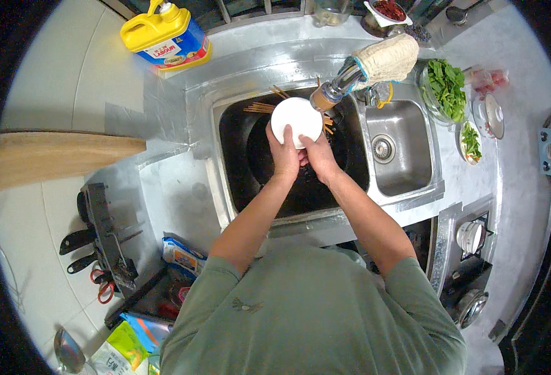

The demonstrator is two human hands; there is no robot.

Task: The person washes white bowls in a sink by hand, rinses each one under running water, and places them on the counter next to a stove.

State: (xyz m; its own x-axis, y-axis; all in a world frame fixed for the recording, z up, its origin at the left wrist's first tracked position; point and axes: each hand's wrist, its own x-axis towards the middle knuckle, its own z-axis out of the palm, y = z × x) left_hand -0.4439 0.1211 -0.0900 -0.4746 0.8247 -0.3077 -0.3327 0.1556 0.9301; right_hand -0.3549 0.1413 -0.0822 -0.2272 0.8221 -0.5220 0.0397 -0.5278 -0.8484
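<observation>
A round white dish (297,119) is held between my left hand (284,152) and my right hand (319,154), with both thumbs on its face. It is over the large dark basin (303,197) of the sink. Close by the dish's upper right edge is the end of the faucet (326,96); a cream cloth (388,58) with a blue edge covers the faucet's upper part. Wooden chopsticks (259,108) show on the left behind the dish, and more stick out at its right. The fingers under the dish are partly hidden.
To the right lies the small steel basin (404,173), then a glass bowl of leafy greens (445,91) and a small plate of cut vegetables (471,143). A yellow detergent jug (165,37) stands back left. Knives (76,241) and red-handled scissors (106,291) hang in a rack at left.
</observation>
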